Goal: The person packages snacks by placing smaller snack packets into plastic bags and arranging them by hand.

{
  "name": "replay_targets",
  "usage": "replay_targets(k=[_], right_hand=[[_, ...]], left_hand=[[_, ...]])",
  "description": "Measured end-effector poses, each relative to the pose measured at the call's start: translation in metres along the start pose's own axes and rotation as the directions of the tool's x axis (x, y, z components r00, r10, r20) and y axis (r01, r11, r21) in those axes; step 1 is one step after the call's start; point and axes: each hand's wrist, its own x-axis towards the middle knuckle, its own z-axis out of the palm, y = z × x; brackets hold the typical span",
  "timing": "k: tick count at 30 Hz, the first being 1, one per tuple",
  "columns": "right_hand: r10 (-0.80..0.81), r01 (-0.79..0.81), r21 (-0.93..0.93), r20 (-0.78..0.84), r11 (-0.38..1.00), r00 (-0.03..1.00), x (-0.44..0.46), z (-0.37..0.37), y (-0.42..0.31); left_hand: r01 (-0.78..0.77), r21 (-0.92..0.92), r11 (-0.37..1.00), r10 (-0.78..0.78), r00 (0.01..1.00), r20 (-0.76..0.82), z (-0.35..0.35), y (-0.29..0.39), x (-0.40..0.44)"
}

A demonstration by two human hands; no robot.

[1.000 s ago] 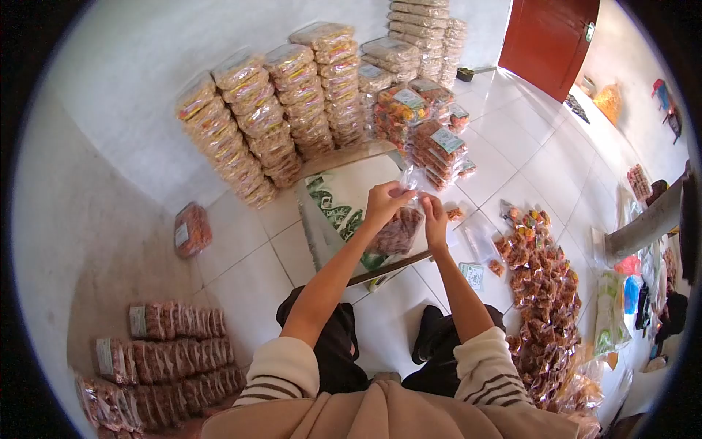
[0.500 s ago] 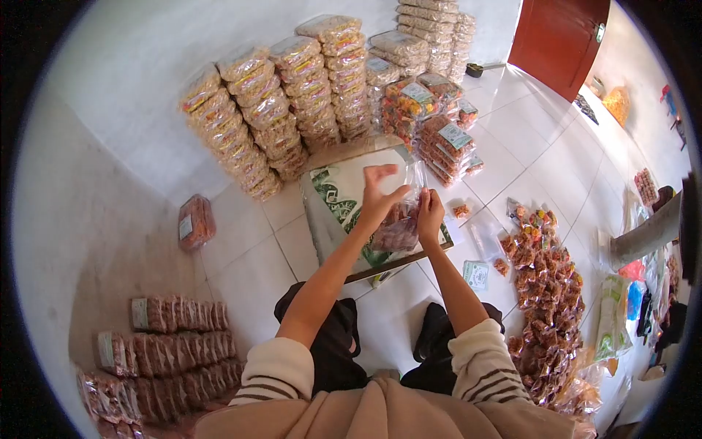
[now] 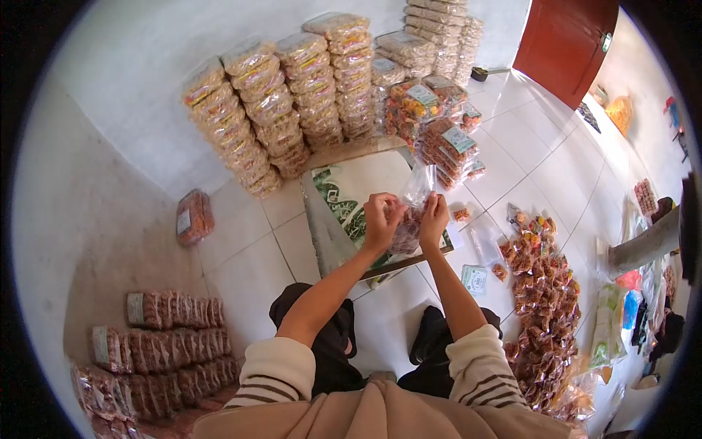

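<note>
A clear plastic bag [image 3: 406,235] with reddish-brown contents rests on a low table [image 3: 351,164] that has a white and green leaf-patterned top. My left hand [image 3: 383,218] pinches the bag's left side below its loose upper part. On the right side, my right hand [image 3: 434,218] is closed on the same plastic. The bag's empty upper end stands up beyond my fingers. Both hands partly cover the filled portion.
Tall stacks of packed bags [image 3: 256,95] line the wall. Labelled packs [image 3: 446,143] stand beyond the table. Small filled bags [image 3: 541,314] are heaped on the floor at right, near a label stack [image 3: 474,279]. Rows of packs [image 3: 164,351] lie at lower left.
My left hand was spread open off the plastic half a second ago; it has moved down and closed on the bag. My right hand still holds it.
</note>
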Motion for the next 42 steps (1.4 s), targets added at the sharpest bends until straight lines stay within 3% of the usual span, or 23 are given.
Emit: replay_targets(k=[4,6,7,9,12,13,15,18,20,23,24,28,30,33,37,39,42], right_hand=[[0.13,-0.134,0.098,0.041,0.986,0.991,-0.003,-0.002,-0.006],[0.156,-0.16,0.127,0.042,0.979,0.987,-0.002,-0.002,-0.005],[0.09,-0.091,0.094,0.012,0.991,0.996,-0.002,-0.002,-0.002],[0.023,-0.022,0.06,-0.016,0.998,1.0,-0.001,-0.001,0.003],[-0.021,0.021,0.044,-0.013,0.999,1.0,-0.002,-0.003,0.001],[0.036,-0.038,0.136,0.018,0.99,0.999,-0.004,-0.004,-0.003],[0.089,-0.099,0.226,0.053,0.969,0.995,-0.005,-0.007,-0.005],[0.005,-0.014,0.091,0.096,0.996,0.995,-0.005,-0.014,-0.008],[-0.05,0.038,0.132,0.087,0.991,0.995,-0.01,-0.02,-0.028],[-0.148,0.107,0.247,0.152,0.963,0.977,-0.01,-0.024,0.001],[-0.146,0.118,0.131,0.234,0.984,0.961,-0.006,-0.029,0.0],[-0.089,0.069,0.075,0.32,0.995,0.943,-0.004,-0.037,-0.005],[-0.091,0.065,0.089,0.328,0.994,0.94,0.001,-0.038,-0.004],[-0.102,0.061,0.126,0.357,0.99,0.929,0.006,-0.039,0.002],[-0.135,0.077,0.162,0.384,0.984,0.913,0.011,-0.037,0.006],[-0.122,0.062,0.164,0.388,0.985,0.913,0.012,-0.035,0.008],[-0.081,0.02,0.156,0.399,0.988,0.913,0.012,-0.035,0.012]], left_hand=[[-0.129,0.21,0.969,0.121,0.991,0.053,-0.004,-0.003,0.001],[-0.172,0.183,0.968,0.172,0.985,0.019,-0.002,-0.003,0.003],[-0.173,0.181,0.968,0.172,0.985,0.02,-0.001,-0.003,0.004],[-0.089,-0.082,0.993,0.088,0.996,-0.019,0.002,-0.005,0.004],[-0.025,-0.06,0.998,0.023,0.999,-0.026,0.003,-0.006,0.001],[-0.025,-0.061,0.998,0.023,0.999,-0.026,0.002,-0.005,0.0],[-0.125,0.272,0.954,0.122,0.992,0.029,-0.001,-0.003,0.0],[-0.135,0.297,0.945,0.121,0.991,0.066,-0.001,0.004,0.001],[-0.106,0.223,0.969,0.097,0.994,0.052,0.002,0.007,-0.001],[-0.054,0.058,0.997,0.054,0.998,0.011,0.009,0.0,-0.006],[-0.031,-0.031,0.999,0.03,0.999,-0.012,0.009,0.001,-0.004],[-0.005,-0.075,0.997,0.008,0.999,0.035,0.004,0.001,0.0],[-0.077,-0.022,0.997,0.08,0.99,0.12,0.001,0.001,0.001],[0.015,-0.042,0.999,-0.005,0.973,0.232,-0.007,0.007,0.002],[-0.057,-0.048,0.997,0.066,0.972,0.226,-0.004,-0.003,0.005],[0.05,-0.102,0.994,-0.03,0.981,0.19,-0.003,-0.004,0.003],[0.06,-0.083,0.995,-0.04,0.974,0.225,-0.005,-0.004,0.006]])
